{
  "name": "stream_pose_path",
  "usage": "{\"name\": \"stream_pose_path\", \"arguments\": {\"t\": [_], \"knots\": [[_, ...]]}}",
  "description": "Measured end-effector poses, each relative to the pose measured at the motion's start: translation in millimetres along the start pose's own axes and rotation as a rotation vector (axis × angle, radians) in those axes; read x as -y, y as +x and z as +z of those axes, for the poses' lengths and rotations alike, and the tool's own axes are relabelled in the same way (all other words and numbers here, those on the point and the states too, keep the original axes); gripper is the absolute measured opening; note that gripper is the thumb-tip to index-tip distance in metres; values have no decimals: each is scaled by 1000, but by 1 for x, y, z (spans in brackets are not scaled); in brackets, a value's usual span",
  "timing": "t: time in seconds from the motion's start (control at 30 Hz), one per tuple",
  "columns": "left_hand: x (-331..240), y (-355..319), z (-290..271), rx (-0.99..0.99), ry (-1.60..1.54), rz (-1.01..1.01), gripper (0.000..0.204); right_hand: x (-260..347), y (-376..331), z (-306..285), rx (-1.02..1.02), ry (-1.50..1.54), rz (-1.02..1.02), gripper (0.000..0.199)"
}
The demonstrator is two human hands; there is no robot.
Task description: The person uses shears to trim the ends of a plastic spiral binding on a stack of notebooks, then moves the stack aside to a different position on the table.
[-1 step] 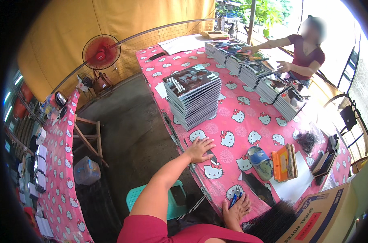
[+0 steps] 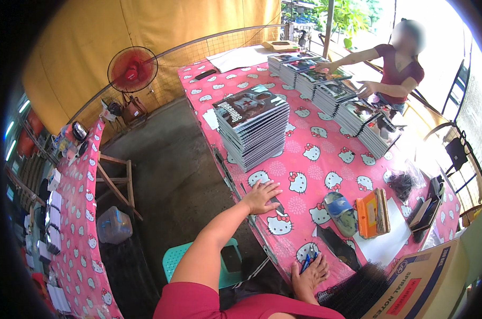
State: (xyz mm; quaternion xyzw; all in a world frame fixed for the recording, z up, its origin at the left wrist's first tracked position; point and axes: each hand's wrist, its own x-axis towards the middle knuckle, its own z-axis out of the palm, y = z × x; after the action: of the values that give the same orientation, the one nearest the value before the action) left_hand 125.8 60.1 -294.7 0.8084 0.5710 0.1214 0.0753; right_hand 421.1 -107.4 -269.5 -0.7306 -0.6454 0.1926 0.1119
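My left hand (image 2: 262,198) rests palm down on the pink tablecloth (image 2: 315,132) near the table's left edge, fingers spread. A small dark and silver object (image 2: 279,209) pokes out beside its fingers; its kind is unclear. Close to the front edge, my right hand (image 2: 314,274) lies low with blue-handled pliers (image 2: 306,261) between thumb and fingers, metal tip pointing away. Beyond my left hand stands a tall stack of spiral notebooks (image 2: 254,127) with dark picture covers. A bundle of black spiral coils (image 2: 355,292) lies right of my right hand.
An open cardboard box (image 2: 421,279) fills the near right corner. Nearby lie a blue-green slipper-shaped item (image 2: 340,213), an orange block (image 2: 367,215) and white paper (image 2: 381,234). Across the table, a person in maroon (image 2: 403,72) touches a row of notebook stacks (image 2: 326,87). A turquoise stool (image 2: 177,258) stands below.
The person across the table has shifted their hands slightly over the notebook stacks. My own hands stay in place.
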Motion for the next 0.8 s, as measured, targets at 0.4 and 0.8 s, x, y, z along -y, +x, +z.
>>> {"name": "stream_pose_path", "arguments": {"t": [0.4,0.8], "knots": [[3,-4,-4,-63,-40,28,57,1,-1,5,-67,1,5,92],[0,-4,4,-237,-149,53,47,-12,-2,8,-89,2,-44,90]]}}
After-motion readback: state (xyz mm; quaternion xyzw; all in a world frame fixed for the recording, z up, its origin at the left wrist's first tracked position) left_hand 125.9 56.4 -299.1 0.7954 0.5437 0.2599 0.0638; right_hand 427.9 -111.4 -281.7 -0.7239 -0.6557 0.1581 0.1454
